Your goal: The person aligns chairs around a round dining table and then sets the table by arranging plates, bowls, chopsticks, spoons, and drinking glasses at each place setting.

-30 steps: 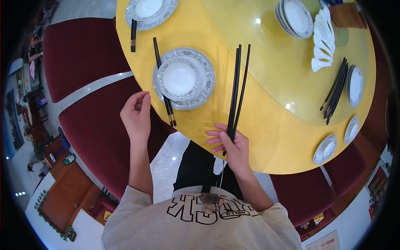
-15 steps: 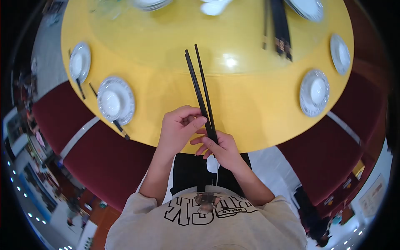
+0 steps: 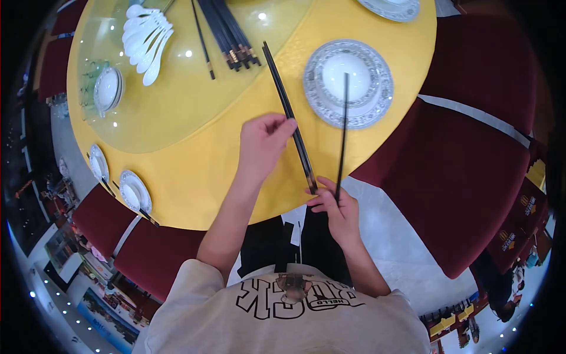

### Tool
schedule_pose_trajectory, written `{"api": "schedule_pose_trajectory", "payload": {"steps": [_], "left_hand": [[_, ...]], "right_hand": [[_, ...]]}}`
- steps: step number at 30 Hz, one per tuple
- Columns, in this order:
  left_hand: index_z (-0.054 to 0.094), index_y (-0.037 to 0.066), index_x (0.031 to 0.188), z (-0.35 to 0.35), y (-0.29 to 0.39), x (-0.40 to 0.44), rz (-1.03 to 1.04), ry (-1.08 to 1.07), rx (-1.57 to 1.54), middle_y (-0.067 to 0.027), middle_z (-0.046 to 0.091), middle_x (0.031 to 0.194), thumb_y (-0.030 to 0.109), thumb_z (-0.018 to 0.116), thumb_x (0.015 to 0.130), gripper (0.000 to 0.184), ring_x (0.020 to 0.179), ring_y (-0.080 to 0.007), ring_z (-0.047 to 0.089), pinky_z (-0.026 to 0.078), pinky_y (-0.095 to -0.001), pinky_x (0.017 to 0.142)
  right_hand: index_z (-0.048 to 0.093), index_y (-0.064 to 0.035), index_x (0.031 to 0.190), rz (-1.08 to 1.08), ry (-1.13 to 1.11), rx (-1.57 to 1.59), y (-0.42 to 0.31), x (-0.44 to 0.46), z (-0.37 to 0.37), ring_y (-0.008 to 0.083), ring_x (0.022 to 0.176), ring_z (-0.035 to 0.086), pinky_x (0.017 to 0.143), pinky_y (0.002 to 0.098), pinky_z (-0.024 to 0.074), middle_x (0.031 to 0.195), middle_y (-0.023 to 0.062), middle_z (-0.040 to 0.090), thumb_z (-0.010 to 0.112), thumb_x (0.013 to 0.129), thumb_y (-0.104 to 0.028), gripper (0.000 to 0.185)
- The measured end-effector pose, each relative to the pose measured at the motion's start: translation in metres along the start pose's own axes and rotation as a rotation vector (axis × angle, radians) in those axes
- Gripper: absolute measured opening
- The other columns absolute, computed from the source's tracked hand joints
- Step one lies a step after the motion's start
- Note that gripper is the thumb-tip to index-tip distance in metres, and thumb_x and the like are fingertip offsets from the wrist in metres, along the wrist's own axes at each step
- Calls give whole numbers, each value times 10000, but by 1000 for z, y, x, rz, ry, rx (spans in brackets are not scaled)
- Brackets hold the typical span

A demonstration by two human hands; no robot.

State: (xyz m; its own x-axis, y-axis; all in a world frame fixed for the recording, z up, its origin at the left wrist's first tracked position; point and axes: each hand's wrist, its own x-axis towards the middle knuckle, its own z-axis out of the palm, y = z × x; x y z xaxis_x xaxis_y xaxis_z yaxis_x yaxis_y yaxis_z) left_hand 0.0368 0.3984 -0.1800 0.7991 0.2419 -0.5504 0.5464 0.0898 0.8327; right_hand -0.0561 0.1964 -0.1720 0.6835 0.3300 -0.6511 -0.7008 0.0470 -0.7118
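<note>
My left hand [image 3: 266, 141] is closed, pinching a pair of black chopsticks [image 3: 302, 152] between thumb and fingers near their middle. The pair slants over the yellow tablecloth, tips pointing away from me. My right hand [image 3: 340, 215] grips a single black chopstick [image 3: 342, 144] near its lower end. Its fingertips also reach the lower ends of the pair. The single chopstick stands apart, its far tip in front of a white bowl [image 3: 333, 76]. That bowl sits on a stack of patterned plates [image 3: 313, 100] right of my left hand.
The round table [image 3: 224, 189] has a glass turntable [image 3: 171, 112] bearing a bundle of black chopsticks [image 3: 227, 32], a loose chopstick [image 3: 204, 44], white spoons [image 3: 144, 38] and stacked dishes [image 3: 108, 88]. Further settings [image 3: 135, 192] line the left edge. Dark red chairs [image 3: 460, 189] surround it.
The view has turned and moved toward the right-hand plate setting, now close to my hands. The single chopstick has separated from the pair and swung right in my right hand.
</note>
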Motion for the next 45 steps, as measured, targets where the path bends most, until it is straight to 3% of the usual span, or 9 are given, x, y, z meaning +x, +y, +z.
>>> {"api": "schedule_pose_trajectory", "payload": {"steps": [3, 12, 22, 27, 29, 32, 36, 42, 45], "left_hand": [[719, -59, 878, 18, 12, 32, 74, 11, 156, -11, 635, 659, 145, 729, 900, 206, 553, -63, 539, 415, -236, 514], [730, -72, 886, 39, 34, 67, 59, 68, 501, -62, 668, 653, 148, 735, 887, 220, 562, -99, 599, 464, -256, 535], [728, -55, 1061, 43, 41, 59, 84, 175, 353, -71, 712, 781, 101, 724, 905, 221, 607, -102, 635, 489, -243, 530], [706, -41, 1035, -24, 37, 74, 329, 544, 389, -73, 707, 856, 126, 726, 904, 213, 673, -126, 650, 508, -277, 586], [711, -16, 967, -49, 40, 83, 454, 818, 932, -69, 687, 798, 200, 718, 909, 224, 647, -142, 626, 486, -297, 606], [696, -21, 922, -77, 32, 92, 331, 780, 1216, -95, 681, 766, 269, 717, 900, 292, 640, -182, 618, 494, -336, 651], [686, -28, 893, -88, 31, 77, 273, 693, 1182, -147, 695, 777, 254, 703, 903, 282, 643, -285, 645, 503, -392, 639], [679, -27, 848, -84, 12, -25, -20, 487, 420, 1, 598, 681, 155, 697, 930, 200, 631, -59, 517, 431, -233, 594], [673, -33, 897, -72, -16, -91, -68, 374, 200, 19, 607, 719, 72, 697, 925, 112, 642, -48, 535, 438, -222, 593]], "right_hand": [[543, 54, 1352, -115, 177, -52, 6, -7, -32, 186, 916, 723, 772, 289, 577, 1117, 150, 724, 481, 1075, -174, 365], [561, 55, 1331, -143, 159, -46, -14, -3, -80, 189, 909, 725, 767, 291, 579, 1087, 149, 734, 493, 1064, -142, 338], [580, 60, 1310, -162, 120, -14, -27, 13, -91, 174, 850, 722, 716, 269, 566, 1044, 142, 744, 515, 1055, -134, 327], [590, 57, 1300, -131, 95, -72, -35, 19, -90, 150, 811, 708, 685, 257, 551, 1033, 133, 746, 526, 1052, -133, 319], [591, 54, 1300, -130, 63, -142, -38, 21, -86, 144, 788, 699, 671, 256, 544, 1027, 127, 747, 526, 1050, -132, 318], [587, 55, 1304, -164, 17, -150, -39, 23, -74, 149, 804, 699, 689, 263, 552, 1032, 128, 745, 526, 1050, -135, 323], [571, 52, 1324, -130, -27, -133, -49, 24, -42, 157, 864, 701, 733, 256, 552, 1057, 142, 738, 495, 1063, -143, 335], [539, 67, 1364, 24, -170, 97, -48, 39, 29, 198, 1141, 668, 909, 310, 545, 1263, 142, 682, 487, 1075, -190, 390], [508, 63, 1397, 3, -234, 76, -38, 48, 62, 172, 1191, 623, 961, 305, 506, 1309, 134, 656, 477, 1083, -232, 432]]}}
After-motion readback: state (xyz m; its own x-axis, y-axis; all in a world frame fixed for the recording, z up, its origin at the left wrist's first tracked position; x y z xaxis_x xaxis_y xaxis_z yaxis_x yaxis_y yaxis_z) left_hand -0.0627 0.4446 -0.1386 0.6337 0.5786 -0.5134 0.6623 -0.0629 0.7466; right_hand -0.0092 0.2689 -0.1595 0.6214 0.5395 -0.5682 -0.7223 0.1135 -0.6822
